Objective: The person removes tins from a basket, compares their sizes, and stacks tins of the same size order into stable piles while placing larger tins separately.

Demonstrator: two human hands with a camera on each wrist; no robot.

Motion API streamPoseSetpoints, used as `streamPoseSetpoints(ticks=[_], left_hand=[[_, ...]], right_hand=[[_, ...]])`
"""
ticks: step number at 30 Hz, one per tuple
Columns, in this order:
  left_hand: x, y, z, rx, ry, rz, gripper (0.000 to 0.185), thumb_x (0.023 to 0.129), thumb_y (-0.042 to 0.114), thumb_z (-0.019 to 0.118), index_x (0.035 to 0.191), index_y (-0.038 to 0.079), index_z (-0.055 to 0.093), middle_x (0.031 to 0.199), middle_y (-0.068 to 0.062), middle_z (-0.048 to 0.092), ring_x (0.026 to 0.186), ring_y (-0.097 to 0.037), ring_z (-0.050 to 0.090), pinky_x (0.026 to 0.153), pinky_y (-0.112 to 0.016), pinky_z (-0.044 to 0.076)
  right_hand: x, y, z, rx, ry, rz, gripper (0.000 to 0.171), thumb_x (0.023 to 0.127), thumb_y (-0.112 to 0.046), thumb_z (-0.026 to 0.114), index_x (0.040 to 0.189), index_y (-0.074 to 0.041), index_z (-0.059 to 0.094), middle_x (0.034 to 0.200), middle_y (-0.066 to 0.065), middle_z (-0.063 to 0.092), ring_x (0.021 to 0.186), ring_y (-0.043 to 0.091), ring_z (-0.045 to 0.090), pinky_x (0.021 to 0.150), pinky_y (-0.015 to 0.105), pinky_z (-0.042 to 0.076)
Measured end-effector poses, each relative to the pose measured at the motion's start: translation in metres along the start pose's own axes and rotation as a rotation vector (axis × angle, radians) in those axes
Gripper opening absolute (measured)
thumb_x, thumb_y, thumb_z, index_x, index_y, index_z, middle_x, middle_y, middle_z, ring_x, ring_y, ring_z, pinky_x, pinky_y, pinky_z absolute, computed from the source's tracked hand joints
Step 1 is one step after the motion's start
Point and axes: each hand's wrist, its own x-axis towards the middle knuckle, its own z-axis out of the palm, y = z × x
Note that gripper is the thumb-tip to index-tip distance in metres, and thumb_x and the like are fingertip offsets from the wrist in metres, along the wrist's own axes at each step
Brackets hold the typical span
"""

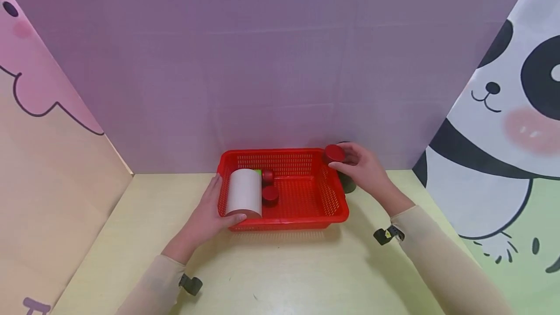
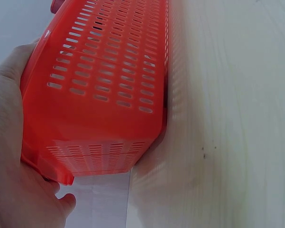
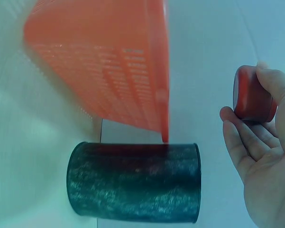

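Observation:
A red slotted basket (image 1: 297, 220) stands on the pale table. My left hand (image 1: 210, 213) grips its left end, palm on the outer wall (image 2: 99, 95) and thumb hooked over the front rim beside a white cylinder (image 1: 244, 191) lying in the basket. Next to the cylinder lie two small red lids (image 1: 270, 193) and a bit of something green (image 1: 259, 172). My right hand (image 1: 365, 169) pinches a red lid (image 1: 334, 152) in its fingertips at the basket's back right corner. Just outside that corner a dark green can (image 3: 135, 183) stands below the lid (image 3: 251, 95).
A purple backdrop closes the rear, just behind the basket. Cartoon-printed panels stand at the left and at the right (image 1: 503, 125). The yellowish tabletop (image 1: 284, 276) stretches toward me in front of the basket.

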Motion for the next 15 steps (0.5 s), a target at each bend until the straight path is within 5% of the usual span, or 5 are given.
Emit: streamPoseSetpoints(ticks=[8, 15], left_hand=[[0.004, -0.005, 0.002, 0.009, -0.004, -0.002, 0.138, 0.084, 0.060, 0.092, 0.179, 0.011, 0.004, 0.185, -0.014, 0.007, 0.169, -0.041, 0.013, 0.119, -0.064, 0.046], [0.007, -0.009, 0.002, 0.004, -0.008, 0.007, 0.137, 0.085, 0.060, 0.091, 0.178, 0.010, 0.004, 0.185, -0.016, 0.007, 0.168, -0.043, 0.014, 0.119, -0.066, 0.045]], right_hand=[[-0.016, 0.011, -0.009, -0.044, 0.036, 0.031, 0.071, 0.097, -0.040, 0.088, 0.154, -0.007, 0.059, 0.142, 0.018, 0.071, 0.122, 0.037, 0.072, 0.099, 0.049, 0.065], [-0.026, 0.027, -0.011, -0.090, 0.063, 0.019, 0.069, 0.098, -0.040, 0.088, 0.150, -0.005, 0.061, 0.136, 0.020, 0.073, 0.118, 0.039, 0.075, 0.088, 0.029, 0.065]])
